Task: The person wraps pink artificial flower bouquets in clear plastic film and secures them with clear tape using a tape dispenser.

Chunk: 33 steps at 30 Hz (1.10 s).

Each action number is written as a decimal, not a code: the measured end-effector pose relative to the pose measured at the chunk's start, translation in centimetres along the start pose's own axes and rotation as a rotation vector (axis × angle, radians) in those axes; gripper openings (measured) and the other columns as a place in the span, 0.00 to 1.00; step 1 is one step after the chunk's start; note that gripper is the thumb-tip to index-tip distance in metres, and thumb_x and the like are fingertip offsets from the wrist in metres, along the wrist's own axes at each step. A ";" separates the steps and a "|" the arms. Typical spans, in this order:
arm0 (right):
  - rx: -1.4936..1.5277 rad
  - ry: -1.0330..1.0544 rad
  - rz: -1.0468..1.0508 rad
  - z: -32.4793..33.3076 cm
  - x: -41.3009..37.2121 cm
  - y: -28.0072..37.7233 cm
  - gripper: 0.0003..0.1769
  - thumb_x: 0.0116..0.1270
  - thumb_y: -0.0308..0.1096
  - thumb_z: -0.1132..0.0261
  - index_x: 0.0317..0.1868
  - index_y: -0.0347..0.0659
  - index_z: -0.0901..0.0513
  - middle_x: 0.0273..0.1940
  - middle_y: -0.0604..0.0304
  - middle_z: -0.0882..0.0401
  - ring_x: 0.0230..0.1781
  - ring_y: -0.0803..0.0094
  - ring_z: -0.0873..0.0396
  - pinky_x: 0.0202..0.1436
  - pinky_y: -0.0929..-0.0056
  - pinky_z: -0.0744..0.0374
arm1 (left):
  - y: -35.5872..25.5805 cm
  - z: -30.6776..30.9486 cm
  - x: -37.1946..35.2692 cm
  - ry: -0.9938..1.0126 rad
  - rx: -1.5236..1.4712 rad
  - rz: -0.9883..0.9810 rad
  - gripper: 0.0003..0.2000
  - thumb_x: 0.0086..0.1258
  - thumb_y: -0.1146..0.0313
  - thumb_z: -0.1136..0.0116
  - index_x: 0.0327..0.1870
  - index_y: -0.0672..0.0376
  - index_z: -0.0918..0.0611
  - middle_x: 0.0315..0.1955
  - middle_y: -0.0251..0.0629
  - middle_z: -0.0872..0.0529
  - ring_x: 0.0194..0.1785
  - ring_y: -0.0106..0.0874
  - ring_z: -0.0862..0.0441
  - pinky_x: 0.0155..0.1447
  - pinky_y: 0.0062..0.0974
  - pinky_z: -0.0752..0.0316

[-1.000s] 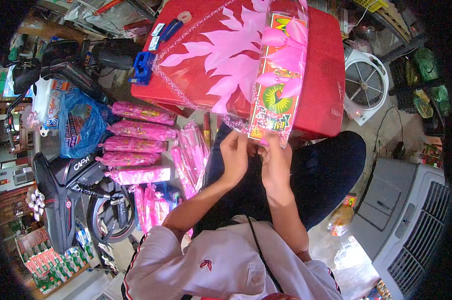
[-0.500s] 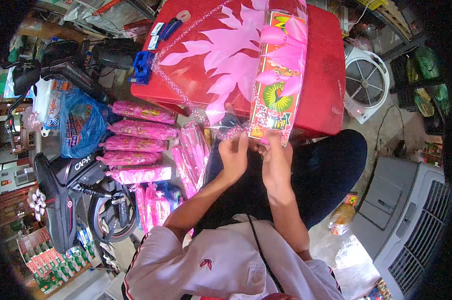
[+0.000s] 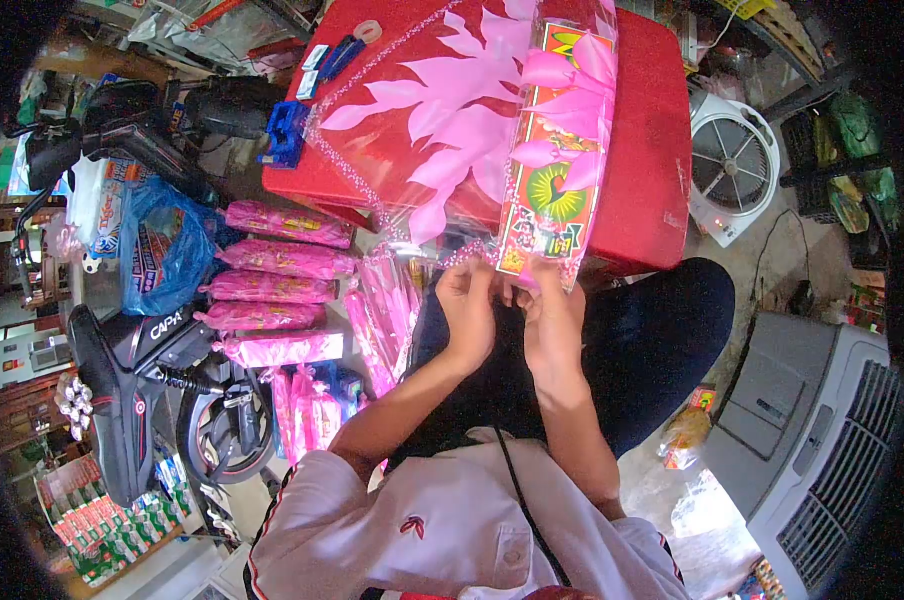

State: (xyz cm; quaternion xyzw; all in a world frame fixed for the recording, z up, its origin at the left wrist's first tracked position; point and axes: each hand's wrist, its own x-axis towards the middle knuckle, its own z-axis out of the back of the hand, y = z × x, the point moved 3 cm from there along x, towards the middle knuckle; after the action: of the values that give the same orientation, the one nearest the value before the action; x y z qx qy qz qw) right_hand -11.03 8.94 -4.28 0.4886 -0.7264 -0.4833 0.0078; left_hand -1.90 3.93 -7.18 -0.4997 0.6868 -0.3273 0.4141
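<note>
A sheet of clear wrapping film [image 3: 437,120] with pink petal shapes and a speckled pink border lies over the red table [image 3: 642,110]. On its right part rests a long, flat pack [image 3: 555,190] with a red, yellow and green label, partly covered by the film. At the near end of the pack, my left hand [image 3: 467,305] is closed, pinching the film's edge by the pack's left corner. My right hand [image 3: 555,325] is closed too, its thumb on the film-covered end and its fingers curled beneath. The fingertips under the film are partly hidden.
Several pink wrapped packs [image 3: 282,258] lie left of my legs, beside a blue plastic bag [image 3: 167,250] and a motorbike [image 3: 132,400]. A blue tape dispenser [image 3: 285,133] sits at the table's left edge. To the right stand a white fan [image 3: 734,165] and a grey air cooler [image 3: 797,430].
My left hand has shifted slightly up along the film's near edge, its fingers more curled. The film's near left corner has been drawn in a little. My right hand stays nearly in place.
</note>
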 end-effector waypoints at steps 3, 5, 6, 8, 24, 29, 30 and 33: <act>-0.021 -0.074 -0.003 0.1 0.0 0.0 0.12 0.67 0.39 0.30 0.45 0.43 0.17 0.39 0.70 0.17 0.33 0.84 0.27 0.35 0.80 0.32 | -0.3 0.1 0.0 0.024 -0.069 0.016 0.13 0.75 0.71 0.45 0.25 0.59 0.24 0.20 0.32 0.22 0.22 0.22 0.27 0.27 0.22 0.32; -0.033 -0.099 -0.007 0.1 0.0 0.1 0.12 0.66 0.39 0.29 0.45 0.44 0.17 0.39 0.70 0.17 0.34 0.84 0.28 0.35 0.80 0.33 | -0.4 0.5 0.2 0.062 -0.061 -0.008 0.12 0.75 0.71 0.45 0.26 0.59 0.24 0.19 0.31 0.23 0.21 0.20 0.28 0.26 0.22 0.34; -0.036 -0.096 -0.007 0.1 -0.1 0.1 0.12 0.66 0.40 0.29 0.46 0.44 0.17 0.39 0.70 0.17 0.34 0.84 0.28 0.35 0.80 0.33 | -0.5 0.5 0.2 0.040 -0.012 -0.019 0.12 0.75 0.72 0.45 0.26 0.59 0.24 0.19 0.30 0.23 0.21 0.20 0.29 0.26 0.21 0.35; -0.035 -0.094 -0.009 0.2 -0.1 0.1 0.13 0.66 0.40 0.29 0.46 0.44 0.17 0.40 0.71 0.18 0.34 0.84 0.28 0.36 0.80 0.33 | -0.9 0.2 0.3 -0.005 0.083 -0.043 0.11 0.75 0.73 0.44 0.27 0.59 0.23 0.18 0.29 0.23 0.20 0.18 0.30 0.24 0.20 0.37; -0.034 -0.101 -0.001 0.0 -0.2 0.2 0.13 0.67 0.39 0.30 0.47 0.43 0.18 0.39 0.70 0.18 0.34 0.84 0.28 0.35 0.78 0.33 | -2.7 -1.2 0.3 -0.041 0.230 -0.154 0.09 0.77 0.63 0.41 0.38 0.58 0.21 0.23 0.27 0.21 0.22 0.17 0.28 0.25 0.18 0.36; -0.035 -0.100 -0.010 0.1 -0.1 0.1 0.13 0.67 0.39 0.30 0.46 0.43 0.18 0.39 0.70 0.18 0.34 0.84 0.27 0.35 0.78 0.32 | -2.2 -1.1 0.4 -0.011 0.238 -0.275 0.08 0.77 0.65 0.41 0.38 0.58 0.22 0.24 0.26 0.22 0.23 0.16 0.30 0.26 0.18 0.38; -0.031 -0.097 -0.011 0.1 -0.1 0.1 0.12 0.67 0.39 0.30 0.46 0.43 0.17 0.39 0.70 0.17 0.34 0.84 0.27 0.35 0.78 0.32 | -1.9 -0.9 0.5 -0.012 0.230 -0.304 0.07 0.77 0.66 0.40 0.38 0.58 0.22 0.24 0.26 0.22 0.23 0.15 0.30 0.26 0.18 0.37; -0.026 -0.092 0.002 0.0 -0.2 0.2 0.13 0.67 0.39 0.30 0.47 0.43 0.17 0.40 0.70 0.17 0.34 0.84 0.26 0.35 0.79 0.32 | -1.5 -0.5 0.5 0.009 0.222 -0.346 0.04 0.75 0.71 0.40 0.39 0.59 0.22 0.28 0.27 0.21 0.29 0.16 0.29 0.32 0.18 0.35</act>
State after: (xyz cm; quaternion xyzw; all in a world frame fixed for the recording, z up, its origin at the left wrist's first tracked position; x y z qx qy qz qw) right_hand -11.05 9.10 -4.04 0.4651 -0.7202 -0.5145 -0.0187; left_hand -1.76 3.06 -5.81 -0.5600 0.5525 -0.4693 0.4012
